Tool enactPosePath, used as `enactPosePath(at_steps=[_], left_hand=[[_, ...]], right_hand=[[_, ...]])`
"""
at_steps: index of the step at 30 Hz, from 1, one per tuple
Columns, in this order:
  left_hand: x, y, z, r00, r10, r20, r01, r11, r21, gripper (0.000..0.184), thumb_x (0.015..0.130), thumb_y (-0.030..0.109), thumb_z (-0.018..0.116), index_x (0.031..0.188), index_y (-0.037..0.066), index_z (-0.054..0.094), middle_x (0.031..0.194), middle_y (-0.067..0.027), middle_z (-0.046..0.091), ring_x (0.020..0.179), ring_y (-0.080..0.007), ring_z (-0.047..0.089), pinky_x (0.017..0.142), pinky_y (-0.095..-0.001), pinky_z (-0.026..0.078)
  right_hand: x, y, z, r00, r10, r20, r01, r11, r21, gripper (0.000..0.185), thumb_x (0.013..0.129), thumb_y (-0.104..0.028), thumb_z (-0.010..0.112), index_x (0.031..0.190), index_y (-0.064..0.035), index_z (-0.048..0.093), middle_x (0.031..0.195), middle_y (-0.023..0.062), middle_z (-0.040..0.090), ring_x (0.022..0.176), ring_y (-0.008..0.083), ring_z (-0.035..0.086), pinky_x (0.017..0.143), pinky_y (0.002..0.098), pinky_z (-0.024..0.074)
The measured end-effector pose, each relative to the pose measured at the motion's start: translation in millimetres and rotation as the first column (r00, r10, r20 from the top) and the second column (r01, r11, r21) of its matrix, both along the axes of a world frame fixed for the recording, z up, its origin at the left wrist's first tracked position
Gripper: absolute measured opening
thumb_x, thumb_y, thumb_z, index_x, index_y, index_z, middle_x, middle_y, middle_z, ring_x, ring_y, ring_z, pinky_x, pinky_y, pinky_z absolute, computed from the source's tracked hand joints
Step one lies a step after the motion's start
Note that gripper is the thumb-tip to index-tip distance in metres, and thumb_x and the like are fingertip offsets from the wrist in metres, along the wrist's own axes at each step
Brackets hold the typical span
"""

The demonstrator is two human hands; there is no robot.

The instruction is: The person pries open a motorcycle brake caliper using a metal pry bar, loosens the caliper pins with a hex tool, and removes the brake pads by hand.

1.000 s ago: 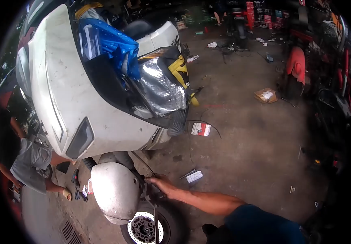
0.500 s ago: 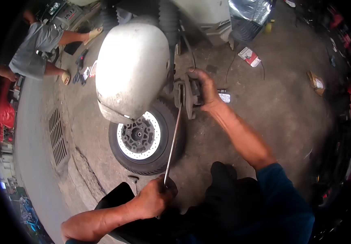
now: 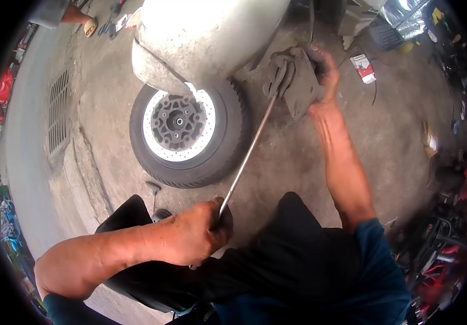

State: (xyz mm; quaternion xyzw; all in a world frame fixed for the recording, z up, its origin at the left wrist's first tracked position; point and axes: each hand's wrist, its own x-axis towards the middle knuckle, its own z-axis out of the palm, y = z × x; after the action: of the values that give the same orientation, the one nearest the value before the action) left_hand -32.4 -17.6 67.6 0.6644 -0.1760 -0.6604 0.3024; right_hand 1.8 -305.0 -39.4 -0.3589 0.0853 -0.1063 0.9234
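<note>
My left hand [image 3: 204, 230] is closed around the near end of a long thin metal rod [image 3: 248, 154], perhaps a screwdriver; its handle is hidden in my fist. The rod's far tip sits in the gap of a dirty brake caliper [image 3: 302, 81]. Held up by my right hand [image 3: 325, 73], the caliper is gripped from its right side, with a hose [image 3: 312, 24] running up from it. Left of the caliper hangs a dusty white front fender [image 3: 206, 40]. Below the fender a wheel [image 3: 231, 130] with a shiny brake disc [image 3: 207, 116] lies flat on the floor.
A T-shaped tool [image 3: 153, 188] lies near my left knee. A red and white box [image 3: 363, 69] and torn packaging [image 3: 430, 140] are on the floor at right. A drain grate [image 3: 58, 111] is at left, and another person's foot [image 3: 90, 27] shows at upper left.
My view has tilted down and come closer. The caliper is now turned and tilted, and further right of the fender. Both hands keep their hold, with the rod's tip still in the caliper.
</note>
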Motion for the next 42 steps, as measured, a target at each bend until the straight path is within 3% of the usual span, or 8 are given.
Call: enactPosePath(at_steps=[8,11,17,20,26,29,32,42], left_hand=[[11.0,-2.8,5.4,0.998,-0.066,-0.012,0.066,0.998,0.011,0.007,0.090,0.004,0.050,0.087,-0.001,0.047,0.059,-0.0100,0.056,0.046,-0.0188,0.058,0.042,-0.0319,0.044],[13.7,-5.4,7.0,0.993,-0.003,-0.115,0.015,0.994,0.104,0.006,0.090,0.004,0.050,0.089,-0.002,0.049,0.059,-0.0096,0.056,0.047,-0.0184,0.058,0.043,-0.0320,0.044],[18.0,-20.3,14.4,0.992,0.087,-0.089,-0.066,0.974,0.216,0.009,0.088,0.004,0.052,0.093,-0.004,0.052,0.063,-0.0093,0.056,0.047,-0.0193,0.055,0.046,-0.0319,0.044],[15.3,-17.9,15.7,0.989,0.143,-0.027,-0.139,0.982,0.130,0.010,0.088,0.004,0.053,0.096,-0.001,0.054,0.072,-0.0079,0.057,0.057,-0.0143,0.058,0.047,-0.0279,0.046],[-1.2,-6.3,40.2,0.954,0.233,0.189,-0.245,0.969,0.043,0.007,0.088,0.002,0.051,0.094,-0.001,0.052,0.072,-0.0125,0.057,0.072,-0.0195,0.059,0.068,-0.0340,0.047],[1.4,6.2,43.3,0.956,0.225,0.191,-0.231,0.973,0.014,0.009,0.087,0.002,0.055,0.095,-0.001,0.055,0.080,-0.0091,0.058,0.075,-0.0159,0.057,0.070,-0.0302,0.047],[6.0,4.2,50.2,0.952,0.266,0.151,-0.282,0.954,0.099,0.009,0.085,0.003,0.057,0.094,0.000,0.057,0.081,-0.0061,0.057,0.076,-0.0133,0.055,0.071,-0.0283,0.046],[13.8,3.7,48.6,0.964,0.214,0.155,-0.235,0.964,0.128,0.015,0.085,-0.004,0.049,0.099,-0.003,0.053,0.073,-0.0110,0.057,0.069,-0.0174,0.058,0.066,-0.0320,0.047]], right_hand=[[-1.4,-11.3,-5.2,0.996,0.043,0.073,-0.038,0.997,-0.067,0.034,0.087,-0.032,0.054,0.099,-0.0010,0.061,0.091,0.0131,0.065,0.082,0.0273,0.064,0.077,0.0403,0.0525],[-1.0,-0.8,1.3,0.994,-0.102,-0.034,0.095,0.982,-0.161,0.036,0.087,-0.033,0.054,0.103,-0.0008,0.060,0.093,0.0129,0.065,0.084,0.0267,0.064,0.078,0.0394,0.0525],[4.3,-2.8,-2.2,0.988,-0.135,-0.076,0.129,0.989,-0.073,0.039,0.086,-0.035,0.054,0.106,-0.0016,0.059,0.098,0.0121,0.064,0.090,0.0258,0.063,0.080,0.0386,0.0522],[8.3,-2.0,9.6,0.963,-0.216,-0.161,0.209,0.976,-0.064,0.041,0.086,-0.036,0.052,0.107,-0.0018,0.058,0.098,0.0126,0.064,0.089,0.0263,0.063,0.079,0.0404,0.0529],[20.4,0.7,15.5,0.925,-0.297,-0.238,0.288,0.955,-0.073,0.043,0.091,-0.041,0.045,0.111,-0.0055,0.058,0.101,0.0136,0.063,0.093,0.0276,0.063,0.079,0.0463,0.0536],[26.3,-20.0,-5.8,0.986,-0.162,-0.047,0.164,0.985,0.051,0.045,0.094,-0.043,0.040,0.114,-0.0064,0.056,0.104,0.0138,0.063,0.096,0.0288,0.063,0.081,0.0481,0.0533],[23.6,-1.1,12.7,0.927,-0.312,-0.207,0.305,0.950,-0.069,0.048,0.096,-0.044,0.035,0.116,-0.0057,0.055,0.106,0.0141,0.063,0.097,0.0298,0.063,0.082,0.0488,0.0534],[24.0,-5.5,-0.3,0.979,-0.202,-0.032,0.203,0.978,0.050,0.046,0.097,-0.039,0.031,0.115,-0.0046,0.055,0.105,0.0145,0.063,0.097,0.0305,0.063,0.083,0.0473,0.0542]])
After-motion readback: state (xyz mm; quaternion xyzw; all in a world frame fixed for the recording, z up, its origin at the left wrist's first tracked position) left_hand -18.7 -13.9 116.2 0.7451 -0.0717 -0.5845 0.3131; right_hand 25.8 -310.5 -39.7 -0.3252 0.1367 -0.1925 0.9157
